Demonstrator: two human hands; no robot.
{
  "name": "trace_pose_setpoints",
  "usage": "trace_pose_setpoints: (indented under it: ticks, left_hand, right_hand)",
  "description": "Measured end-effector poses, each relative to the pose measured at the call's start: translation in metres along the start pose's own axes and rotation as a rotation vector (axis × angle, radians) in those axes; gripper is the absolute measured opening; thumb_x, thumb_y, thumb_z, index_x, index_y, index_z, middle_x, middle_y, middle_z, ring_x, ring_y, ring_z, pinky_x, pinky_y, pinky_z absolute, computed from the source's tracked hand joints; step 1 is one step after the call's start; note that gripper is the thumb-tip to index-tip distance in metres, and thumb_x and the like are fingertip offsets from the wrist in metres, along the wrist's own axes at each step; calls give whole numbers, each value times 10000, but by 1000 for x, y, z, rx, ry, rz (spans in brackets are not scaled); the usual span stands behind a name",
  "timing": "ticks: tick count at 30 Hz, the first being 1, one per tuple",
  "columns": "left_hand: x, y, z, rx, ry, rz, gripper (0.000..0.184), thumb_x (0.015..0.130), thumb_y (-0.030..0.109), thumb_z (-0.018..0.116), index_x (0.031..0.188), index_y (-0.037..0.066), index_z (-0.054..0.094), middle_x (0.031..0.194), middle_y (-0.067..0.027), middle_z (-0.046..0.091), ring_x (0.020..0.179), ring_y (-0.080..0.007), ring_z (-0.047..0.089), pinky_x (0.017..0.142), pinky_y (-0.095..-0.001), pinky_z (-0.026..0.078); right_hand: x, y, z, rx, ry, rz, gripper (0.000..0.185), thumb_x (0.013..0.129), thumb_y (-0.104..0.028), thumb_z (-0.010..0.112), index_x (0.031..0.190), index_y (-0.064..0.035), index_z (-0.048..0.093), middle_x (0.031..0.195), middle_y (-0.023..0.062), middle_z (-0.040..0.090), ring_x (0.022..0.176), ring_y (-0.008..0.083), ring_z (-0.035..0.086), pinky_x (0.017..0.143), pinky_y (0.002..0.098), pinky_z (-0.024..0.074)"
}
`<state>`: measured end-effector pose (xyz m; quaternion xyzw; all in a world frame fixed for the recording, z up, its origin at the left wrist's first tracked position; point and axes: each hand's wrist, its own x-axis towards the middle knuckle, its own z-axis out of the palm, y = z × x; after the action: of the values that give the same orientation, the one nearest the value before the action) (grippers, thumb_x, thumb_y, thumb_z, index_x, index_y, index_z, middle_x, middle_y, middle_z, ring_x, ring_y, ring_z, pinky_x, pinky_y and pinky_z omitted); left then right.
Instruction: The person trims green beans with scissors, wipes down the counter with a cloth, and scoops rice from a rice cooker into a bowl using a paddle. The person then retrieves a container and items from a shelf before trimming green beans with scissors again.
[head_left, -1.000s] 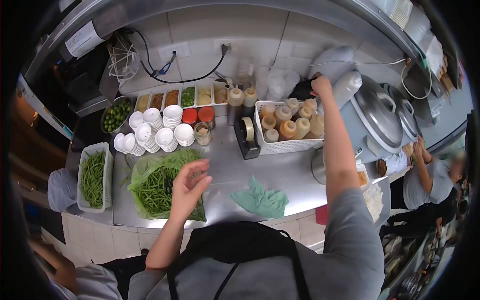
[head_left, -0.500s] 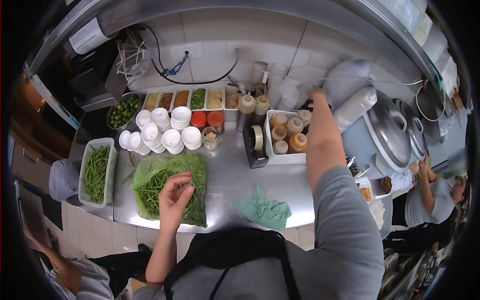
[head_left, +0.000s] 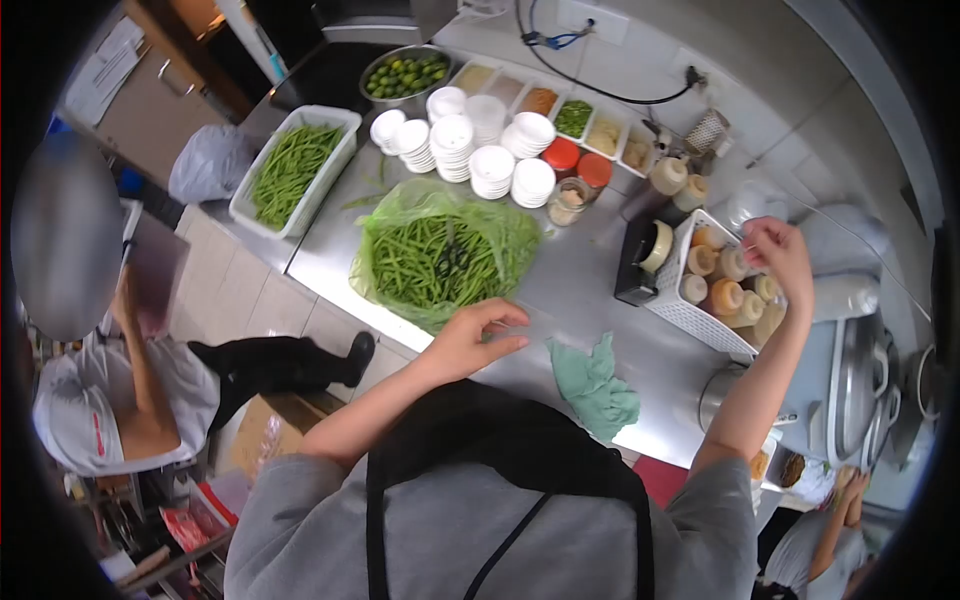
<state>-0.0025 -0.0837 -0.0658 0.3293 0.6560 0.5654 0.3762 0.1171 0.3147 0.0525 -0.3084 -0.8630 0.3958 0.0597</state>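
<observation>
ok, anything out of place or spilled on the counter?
Slightly: black-handled scissors lie among the green beans in the translucent green plastic bag, easily lost there. Loose green scraps lie outside it, behind the bag. The crumpled sea-green cloth is bunched near the front edge. No damage visible.
</observation>
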Motion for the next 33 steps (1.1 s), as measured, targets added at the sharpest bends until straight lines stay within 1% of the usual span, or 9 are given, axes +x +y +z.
trace_pose_setpoints:
  ticks: [8, 13, 17, 21, 23, 24, 26, 29, 33]
  left_hand:
    - [-19, -35, -37, 262, 134, -36, 125, 791, 90, 628, 768, -33, 636, 842, -115, 633, 764, -192, 603, 682, -288, 463]
    - [-17, -55, -97, 420, 227, -167, 126, 793, 86, 610, 820, -34, 639, 816, -122, 628, 721, -203, 610, 667, -299, 473]
    - [-7, -57, -146, 367, 337, -94, 164, 777, 108, 609, 876, -19, 640, 802, -129, 633, 735, -215, 620, 703, -309, 486]
    - [-2, -71, -230, 578, 565, -33, 207, 754, 170, 635, 865, -4, 646, 848, -143, 636, 794, -283, 624, 694, -352, 493]
    - [4, -97, -282, 1082, 939, 67, 275, 743, 186, 646, 920, -18, 595, 833, -172, 624, 808, -292, 615, 692, -376, 493]
    - [4, -105, -299, 1083, 947, 65, 275, 743, 186, 646, 920, -18, 595, 833, -172, 624, 808, -292, 615, 692, -376, 493]
    - [4, -121, -322, 1292, 803, -513, 325, 725, 177, 659, 947, -10, 514, 777, -189, 619, 743, -302, 628, 656, -392, 503]
    - [9, -157, -336, 1311, 812, -543, 297, 704, 127, 637, 927, 38, 462, 718, -165, 610, 697, -319, 622, 641, -413, 498]
    - [1, -148, -340, 1298, 689, -419, 295, 673, 83, 625, 937, 59, 495, 710, -146, 617, 671, -341, 611, 624, -438, 487]
  right_hand:
    - [-36, -37, 168, -7, -406, -283, 252, 756, -155, 667, 981, -52, 623, 734, 56, 615, 618, 124, 561, 600, 258, 465]
    - [-47, -69, 292, 52, -357, -386, 195, 760, -136, 647, 915, -17, 634, 805, 110, 623, 692, 205, 610, 652, 300, 484]
    - [-38, -91, 363, -264, -91, -575, 158, 748, -154, 637, 859, -43, 631, 812, 116, 568, 804, 303, 572, 693, 383, 469]
    - [-37, -103, 390, -466, -58, -421, 203, 734, -163, 644, 893, -45, 599, 839, 120, 570, 823, 291, 581, 691, 393, 484]
    - [-38, -106, 397, -506, -58, -382, 221, 731, -172, 648, 904, -49, 591, 841, 118, 569, 801, 295, 589, 676, 396, 490]
    - [-39, -108, 399, -526, -57, -337, 226, 729, -180, 652, 903, -50, 589, 842, 119, 572, 768, 300, 598, 649, 398, 494]
    - [-41, -106, 405, -548, -23, -316, 249, 716, -145, 639, 927, -49, 550, 804, 135, 590, 679, 322, 613, 582, 414, 496]
    - [-37, -111, 407, -588, -111, -135, 342, 697, -137, 641, 1005, -88, 500, 797, 149, 610, 716, 344, 602, 617, 439, 479]
    - [-31, -118, 390, -599, -168, -148, 340, 672, -64, 595, 988, -75, 470, 762, 173, 614, 688, 347, 609, 609, 453, 487]
